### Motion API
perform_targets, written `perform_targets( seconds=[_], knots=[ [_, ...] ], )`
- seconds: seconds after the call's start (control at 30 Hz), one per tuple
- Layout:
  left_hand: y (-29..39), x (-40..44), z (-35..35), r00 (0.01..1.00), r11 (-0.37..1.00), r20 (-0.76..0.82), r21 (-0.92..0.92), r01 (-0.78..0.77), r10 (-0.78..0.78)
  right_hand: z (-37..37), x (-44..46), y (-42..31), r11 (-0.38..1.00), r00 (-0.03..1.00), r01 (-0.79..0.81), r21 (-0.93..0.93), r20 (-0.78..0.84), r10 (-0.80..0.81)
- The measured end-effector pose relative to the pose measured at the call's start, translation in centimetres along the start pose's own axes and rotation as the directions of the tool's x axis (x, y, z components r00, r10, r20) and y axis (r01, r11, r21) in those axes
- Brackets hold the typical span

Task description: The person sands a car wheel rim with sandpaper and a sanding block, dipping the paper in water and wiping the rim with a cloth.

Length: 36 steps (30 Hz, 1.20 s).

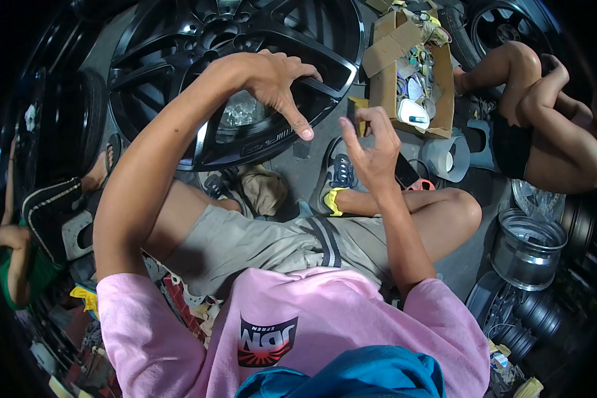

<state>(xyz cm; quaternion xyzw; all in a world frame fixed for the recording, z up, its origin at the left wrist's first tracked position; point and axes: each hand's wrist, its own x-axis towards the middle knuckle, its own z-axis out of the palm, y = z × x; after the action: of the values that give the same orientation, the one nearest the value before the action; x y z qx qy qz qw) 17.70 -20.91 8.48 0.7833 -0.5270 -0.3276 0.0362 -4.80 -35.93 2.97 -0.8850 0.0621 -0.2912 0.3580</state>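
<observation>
A large glossy black car wheel rim (341, 99) lies face up in front of me, tilted a little. My left hand (275, 86) is over its spokes, thumb and fingers spread apart; whether the fingertips press on the metal is hard to see. Right of the rim, my right hand (373, 149) is raised above the floor. Between its thumb and bent fingers is a small folded yellow-and-dark piece (359, 116), perhaps sandpaper. The rim's centre and white lettering near its lower edge are visible.
An opened cardboard box (381, 93) of tape rolls and small items stands right of the rim. Another person (544, 113) sits at the right, near a silver wheel (529, 249). At the left sits a person in green (30, 265). A beige cloth (262, 189) lies between my feet.
</observation>
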Motion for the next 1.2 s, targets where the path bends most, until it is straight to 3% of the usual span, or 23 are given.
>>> perform_targets(
  seconds=[0.27, 0.47, 0.53, 0.63, 0.77, 0.83, 0.9, 1.1, 1.2],
  knots=[
    [0.6, -0.2, 0.0, 1.000, 0.995, -0.007, 0.102, 0.001, -0.001, 0.8, 0.7, -0.3, 0.995, 0.995, 0.101, -0.022, -0.010, -0.101],
    [0.7, -0.1, 0.3, 1.000, 0.992, 0.004, 0.122, 0.012, -0.013, 1.4, -0.9, -0.5, 0.976, 0.989, 0.144, -0.164, 0.068, -0.134],
    [0.6, 0.1, 0.3, 1.000, 0.992, 0.005, 0.126, 0.010, -0.010, 1.7, -1.5, -1.0, 0.957, 0.969, 0.242, -0.159, 0.099, -0.228],
    [0.6, -0.1, 0.4, 1.000, 0.991, -0.003, 0.131, 0.011, -0.011, 1.1, -0.3, -0.5, 0.941, 0.974, 0.226, -0.253, 0.066, -0.216],
    [1.1, -0.2, 0.1, 0.999, 0.987, 0.014, 0.156, 0.032, -0.034, 1.2, -0.3, -1.5, 0.942, 0.956, 0.291, -0.169, 0.100, -0.277],
    [0.8, 0.0, 0.1, 1.000, 0.988, -0.002, 0.153, 0.022, -0.022, 1.2, -0.3, -1.4, 0.946, 0.955, 0.290, -0.145, 0.113, -0.275],
    [0.7, -0.1, 0.6, 1.000, 0.989, -0.009, 0.149, 0.007, -0.006, 0.9, 0.3, -0.8, 0.944, 0.972, 0.232, -0.234, 0.100, -0.214],
    [1.0, -0.3, 0.0, 0.999, 0.989, 0.026, 0.150, 0.014, -0.018, 1.5, -0.4, -1.6, 0.954, 0.961, 0.267, -0.138, 0.108, -0.253],
    [1.0, -0.2, 0.1, 1.000, 0.987, 0.001, 0.161, 0.016, -0.016, 0.9, 0.5, -0.7, 0.952, 0.982, 0.186, -0.245, 0.085, -0.170]
  ],
)
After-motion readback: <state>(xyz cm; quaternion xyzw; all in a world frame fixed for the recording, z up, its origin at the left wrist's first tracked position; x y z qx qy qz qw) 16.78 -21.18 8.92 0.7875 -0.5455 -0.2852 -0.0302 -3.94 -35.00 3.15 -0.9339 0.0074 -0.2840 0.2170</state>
